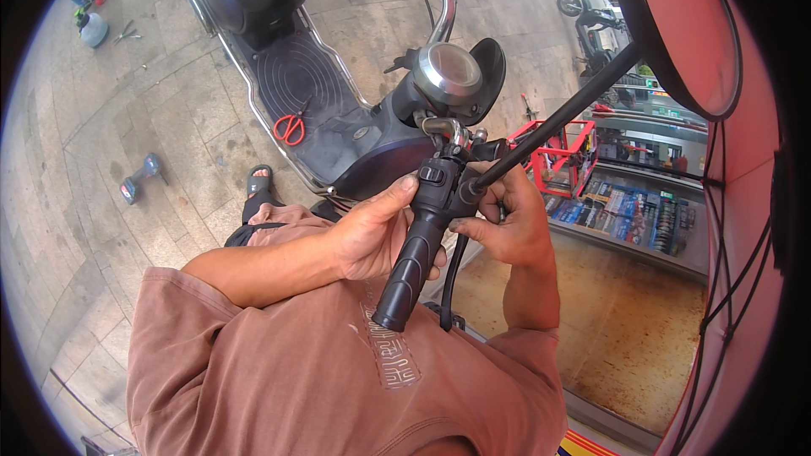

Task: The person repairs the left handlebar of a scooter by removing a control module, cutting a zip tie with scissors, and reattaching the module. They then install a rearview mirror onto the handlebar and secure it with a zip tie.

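Observation:
My left hand [374, 231] holds the scooter's handlebar end, thumb against the black switch housing [433, 180] and fingers curled under the ribbed rubber grip [410, 266]. On the other side, my right hand [516, 218] closes around the brake lever bracket [466, 199], its thumb by the root of the brake lever [453, 285]. A small dark piece shows between its fingers, too hidden to name. Out of the bracket rises a black mirror stem [557, 117], ending in a rear-view mirror [687, 31]. The chrome handlebar [456, 130] runs up to the round instrument display [450, 69].
Red-handled scissors [290, 128] lie on the scooter's footboard [298, 76]. A cordless power tool [140, 178], pliers [128, 31] and a spray bottle [93, 28] are on the paving. To the right stand a red-framed rack [561, 158] and a glass display case [624, 215] with boxed goods.

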The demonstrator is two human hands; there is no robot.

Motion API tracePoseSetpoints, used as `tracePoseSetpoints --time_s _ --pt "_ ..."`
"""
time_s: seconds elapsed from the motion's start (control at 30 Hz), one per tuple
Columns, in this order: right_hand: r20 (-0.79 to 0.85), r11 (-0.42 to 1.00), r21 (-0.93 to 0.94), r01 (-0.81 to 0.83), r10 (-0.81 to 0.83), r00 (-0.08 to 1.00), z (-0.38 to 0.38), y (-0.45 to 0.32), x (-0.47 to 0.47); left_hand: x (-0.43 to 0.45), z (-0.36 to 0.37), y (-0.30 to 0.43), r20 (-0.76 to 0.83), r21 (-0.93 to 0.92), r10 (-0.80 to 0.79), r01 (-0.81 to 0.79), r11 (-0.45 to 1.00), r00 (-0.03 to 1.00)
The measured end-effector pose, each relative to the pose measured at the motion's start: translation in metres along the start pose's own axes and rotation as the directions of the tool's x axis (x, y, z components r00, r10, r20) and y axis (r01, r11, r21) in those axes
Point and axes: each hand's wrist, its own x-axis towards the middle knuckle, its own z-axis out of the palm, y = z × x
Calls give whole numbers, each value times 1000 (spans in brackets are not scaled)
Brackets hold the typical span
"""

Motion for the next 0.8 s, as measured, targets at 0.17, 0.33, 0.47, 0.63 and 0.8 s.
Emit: tracePoseSetpoints --time_s 0.17,0.33,0.47,0.63,0.8 --pt "20 997 40 64 -65 998 -2 7 2 1 3 0 -38 10 12 -12 1000 999" --pt "55 997 16 78 -78 995 -3 11 5 -1 2 2 -70 86 -4 10 996 998" --pt "50 995 47 87 -90 995 -4 9 4 -1 6 2 -74 131 66 -56 990 995" --pt "30 992 -14 125 -124 992 -5 9 3 -1 12 0 -116 267 157 -122 956 981" --pt "10 968 -26 250 -250 968 -3 13 7 1 16 -2 -195 378 281 -192 906 940"
